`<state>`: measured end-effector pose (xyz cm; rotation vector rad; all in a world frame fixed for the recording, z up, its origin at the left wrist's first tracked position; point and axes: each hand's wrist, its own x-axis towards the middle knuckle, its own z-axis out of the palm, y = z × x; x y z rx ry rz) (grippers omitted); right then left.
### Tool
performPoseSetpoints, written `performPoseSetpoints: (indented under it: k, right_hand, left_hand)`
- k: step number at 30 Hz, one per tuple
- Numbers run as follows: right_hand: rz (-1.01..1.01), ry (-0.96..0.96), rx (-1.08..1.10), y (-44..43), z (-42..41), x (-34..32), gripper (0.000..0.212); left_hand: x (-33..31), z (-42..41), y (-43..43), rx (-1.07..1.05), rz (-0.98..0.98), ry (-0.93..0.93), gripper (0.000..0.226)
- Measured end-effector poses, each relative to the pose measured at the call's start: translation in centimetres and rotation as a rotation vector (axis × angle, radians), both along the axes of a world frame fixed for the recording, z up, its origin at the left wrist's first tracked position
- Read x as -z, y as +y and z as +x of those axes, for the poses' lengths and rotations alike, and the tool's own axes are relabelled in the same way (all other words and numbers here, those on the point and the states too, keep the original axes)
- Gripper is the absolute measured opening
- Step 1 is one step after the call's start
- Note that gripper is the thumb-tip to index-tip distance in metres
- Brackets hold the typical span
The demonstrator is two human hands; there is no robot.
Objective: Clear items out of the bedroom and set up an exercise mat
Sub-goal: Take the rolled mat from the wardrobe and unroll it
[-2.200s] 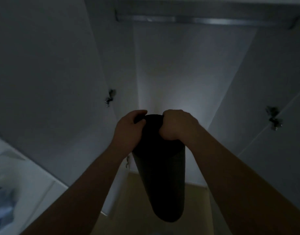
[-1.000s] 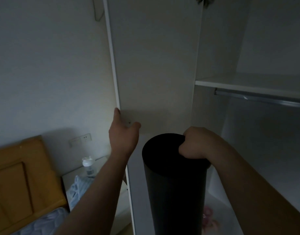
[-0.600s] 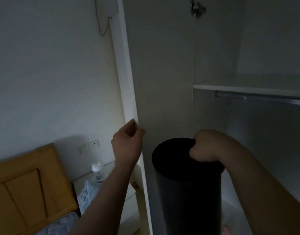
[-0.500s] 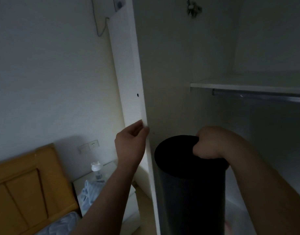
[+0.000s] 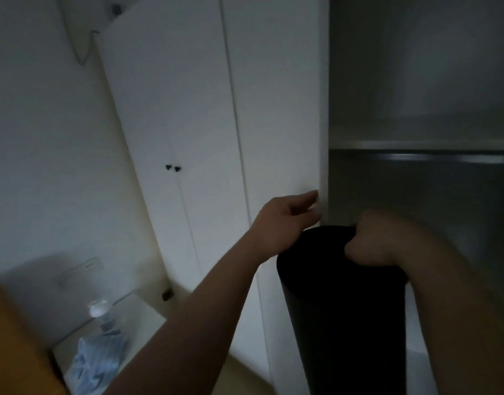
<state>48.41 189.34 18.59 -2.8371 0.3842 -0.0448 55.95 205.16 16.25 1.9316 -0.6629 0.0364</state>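
One rolled black exercise mat [image 5: 344, 309] upright, right hand [image 5: 370, 243] fist-tight on its top rim, left hand [image 5: 287, 220] loosely spread against white wardrobe door [image 5: 279, 109].

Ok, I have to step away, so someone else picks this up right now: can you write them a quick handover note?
Right hand: shut on the top rim of the rolled black mat, which is held upright, out in front of the open wardrobe bay.
Left hand: open, fingertips on the edge of the white wardrobe door; holding nothing.
Nearby: nightstand at lower left with a bottle and a crumpled blue cloth on it.
Done: mat is in hand.
Left: finish with the door, carry the mat to open floor, unroll it. Whether other items need clearing cannot be told from here.
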Motion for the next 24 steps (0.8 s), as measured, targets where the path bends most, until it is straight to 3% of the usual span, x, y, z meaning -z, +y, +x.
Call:
performPoseSetpoints:
  k: [4,7,9,13,18,24]
  right_hand:
    - [-0.001,0.005,0.129,-2.3,-1.7,0.0,0.025]
    - [-0.036,-0.017,0.21,-3.7,-2.3,0.1,0.059]
    - [-0.046,-0.025,0.249,-4.4,-2.5,0.0,0.068]
    - [-0.05,-0.035,0.328,-4.9,-2.5,-0.4,0.068]
    - [-0.021,-0.048,0.424,-4.6,-2.3,-0.6,0.068]
    - [0.021,-0.051,0.531,-4.4,-3.1,-0.3,0.062]
  left_hand:
    - [-0.5,1.4,-5.2,0.136,0.067,0.061,0.06]
    - [-1.1,2.5,-8.0,0.168,0.083,0.087,0.067]
    - [-1.7,2.9,-9.1,0.196,0.089,0.124,0.068]
    - [-2.7,3.6,-10.8,0.276,0.024,0.273,0.047]
    - [-2.8,4.9,-12.5,0.375,-0.023,0.439,0.066]
    - [-2.7,6.9,-14.1,0.453,-0.08,0.495,0.055]
